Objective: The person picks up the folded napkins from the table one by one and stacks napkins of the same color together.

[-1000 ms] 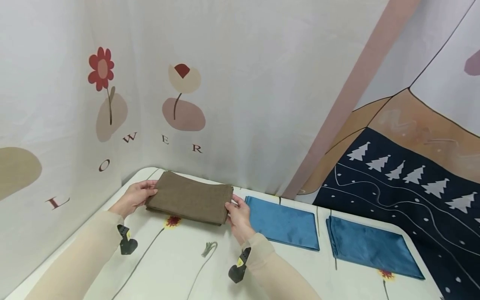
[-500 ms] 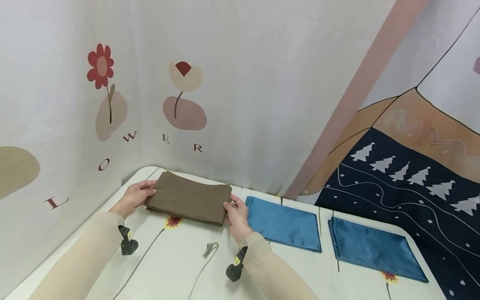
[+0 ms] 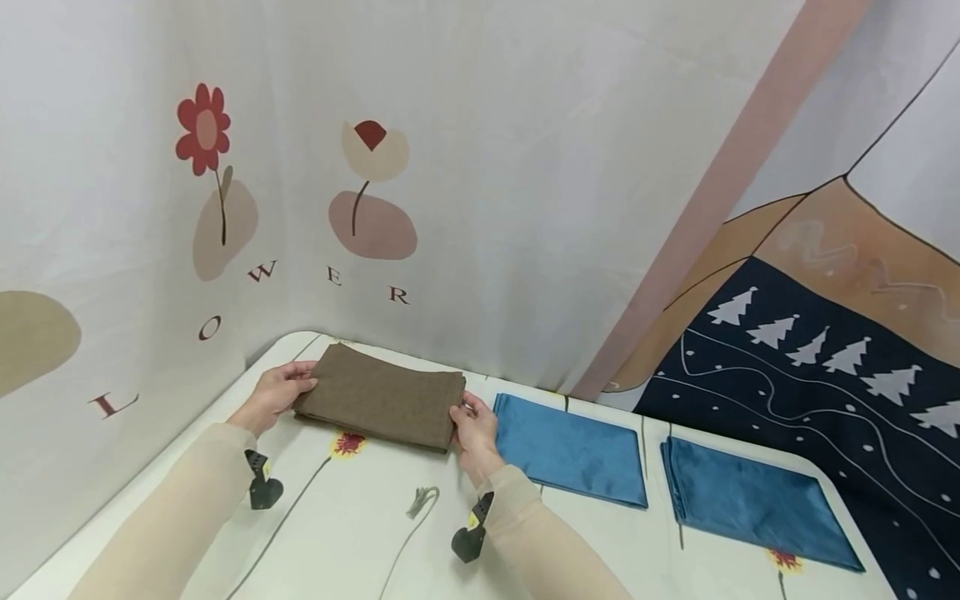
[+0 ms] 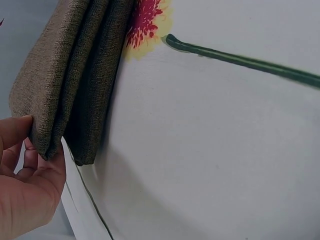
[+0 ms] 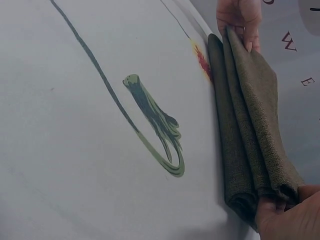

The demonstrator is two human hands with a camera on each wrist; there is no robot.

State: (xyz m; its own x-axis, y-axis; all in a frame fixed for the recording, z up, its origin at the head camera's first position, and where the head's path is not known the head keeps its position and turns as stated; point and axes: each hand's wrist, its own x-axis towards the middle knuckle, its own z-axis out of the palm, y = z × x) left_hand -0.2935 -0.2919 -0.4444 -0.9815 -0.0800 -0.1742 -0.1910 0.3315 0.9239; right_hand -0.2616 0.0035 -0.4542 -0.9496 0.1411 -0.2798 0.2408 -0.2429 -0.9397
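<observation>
A brown folded cloth (image 3: 386, 396), several layers thick, lies at the back left of the table in the head view. My left hand (image 3: 277, 392) pinches its left end, thumb on top and fingers beneath the upper layers. In the left wrist view, that hand (image 4: 30, 180) has the upper folds lifted a little off the bottom layer (image 4: 92, 100). At the other end my right hand (image 3: 474, 432) pinches the right edge. The right wrist view shows this hand (image 5: 292, 215) with its fingers tucked under the upper layers of the cloth (image 5: 250, 120).
Two blue folded cloths lie to the right, one (image 3: 570, 450) close beside my right hand and the other (image 3: 757, 500) near the table's right end. A pale flower-printed cover (image 3: 337, 525) spreads over the table. A printed curtain (image 3: 510, 208) hangs right behind.
Both hands keep their hold on the brown cloth, which stays almost in place. The head view has shifted slightly, so the blue cloths appear a little further right.
</observation>
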